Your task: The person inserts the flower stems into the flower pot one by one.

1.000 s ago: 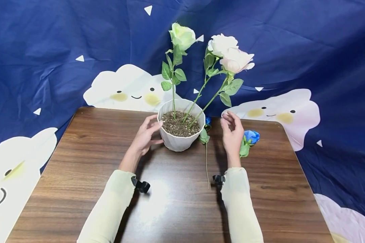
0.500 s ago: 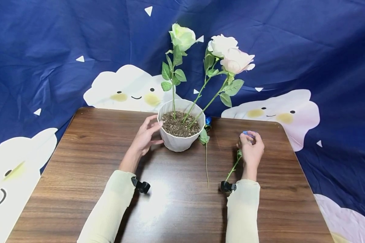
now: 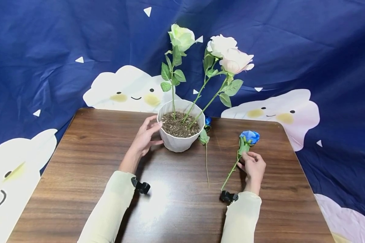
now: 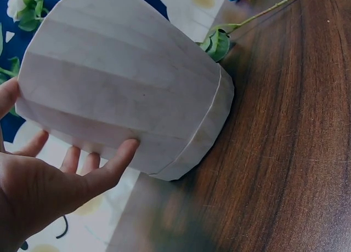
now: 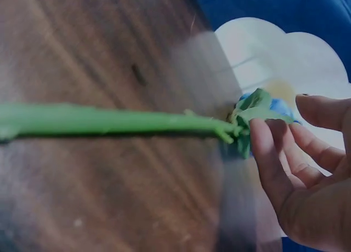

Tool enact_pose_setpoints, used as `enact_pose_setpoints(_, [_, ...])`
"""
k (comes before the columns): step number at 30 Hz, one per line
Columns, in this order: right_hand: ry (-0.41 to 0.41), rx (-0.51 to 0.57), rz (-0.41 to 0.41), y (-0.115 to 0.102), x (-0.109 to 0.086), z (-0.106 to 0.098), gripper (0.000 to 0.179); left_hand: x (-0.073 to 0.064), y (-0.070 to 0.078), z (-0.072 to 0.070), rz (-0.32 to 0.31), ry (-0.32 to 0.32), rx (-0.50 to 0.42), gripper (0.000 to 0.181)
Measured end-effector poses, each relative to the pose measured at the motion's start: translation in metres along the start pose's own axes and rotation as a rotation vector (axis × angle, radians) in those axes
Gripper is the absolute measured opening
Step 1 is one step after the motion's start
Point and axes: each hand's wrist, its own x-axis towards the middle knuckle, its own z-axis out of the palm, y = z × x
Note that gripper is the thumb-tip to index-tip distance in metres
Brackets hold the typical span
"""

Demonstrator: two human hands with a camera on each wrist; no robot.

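My left hand (image 3: 145, 135) rests against the left side of a white faceted flowerpot (image 3: 179, 144), thumb at the rim, fingers spread along the wall in the left wrist view. Potting soil (image 3: 180, 125) fills the pot, and three roses stand in it: a pale green rose (image 3: 182, 37), a white rose (image 3: 221, 45) and a pale pink rose (image 3: 236, 60). Over to the right, a blue rose (image 3: 250, 137) lies along the table. My right hand (image 3: 253, 166) pinches at its leaf (image 3: 244, 149) below the bloom; in the right wrist view the fingers curl around that leaf.
Close beside the pot's right side lies a second blue rose (image 3: 208, 120), its thin stem (image 3: 207, 167) pointing toward me. A brown wooden table (image 3: 94, 152) carries everything. Behind it hangs a dark blue cloth (image 3: 79, 30) printed with white clouds.
My right hand has moved from beside the pot out to the right, over the blue bloom, then down toward me to the leaf. The left hand and pot stay in place.
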Motion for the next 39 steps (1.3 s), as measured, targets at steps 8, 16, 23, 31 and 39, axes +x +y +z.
enact_pose_setpoints(8, [-0.036,-0.174,0.055,0.009,-0.002,-0.003,0.034,-0.002,0.0,0.001,-0.006,0.001,0.001,0.051])
enact_pose_setpoints(16, [-0.056,-0.326,0.064,0.01,-0.004,-0.006,0.043,-0.003,-0.001,0.001,-0.011,0.001,0.002,0.052])
enact_pose_setpoints(23, [-0.085,-0.519,0.025,0.012,0.001,-0.007,0.045,-0.002,0.0,0.0,-0.01,0.006,-0.004,0.051])
enact_pose_setpoints(31, [-0.094,-0.471,0.067,0.011,0.004,-0.004,0.038,-0.002,0.002,0.0,-0.008,0.008,0.005,0.051])
enact_pose_setpoints(39, [-0.082,-0.296,0.074,0.01,0.001,-0.001,0.038,-0.002,0.003,0.0,-0.004,0.006,0.001,0.052])
